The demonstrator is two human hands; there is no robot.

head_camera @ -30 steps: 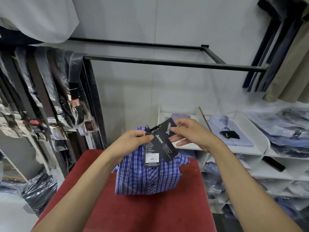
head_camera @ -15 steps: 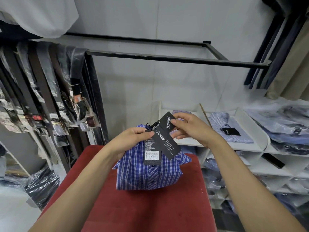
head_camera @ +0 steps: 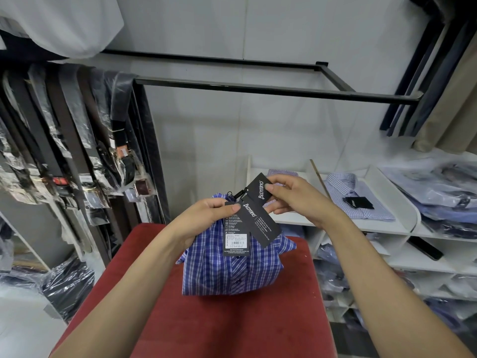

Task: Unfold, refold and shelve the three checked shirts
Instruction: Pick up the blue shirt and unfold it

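Two lighter checked shirts (head_camera: 358, 200) look already shelved in the white cubbies (head_camera: 402, 228), while the folded blue checked shirt (head_camera: 229, 267) sits on the red table (head_camera: 232, 326), my left hand (head_camera: 206, 215) and right hand (head_camera: 294, 197) both pinching its black tags (head_camera: 258, 218), shelving left

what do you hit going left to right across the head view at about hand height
hanging belts in plastic → left hand → black hang tags → right hand → pale checked shirt on the shelf → bagged shirts
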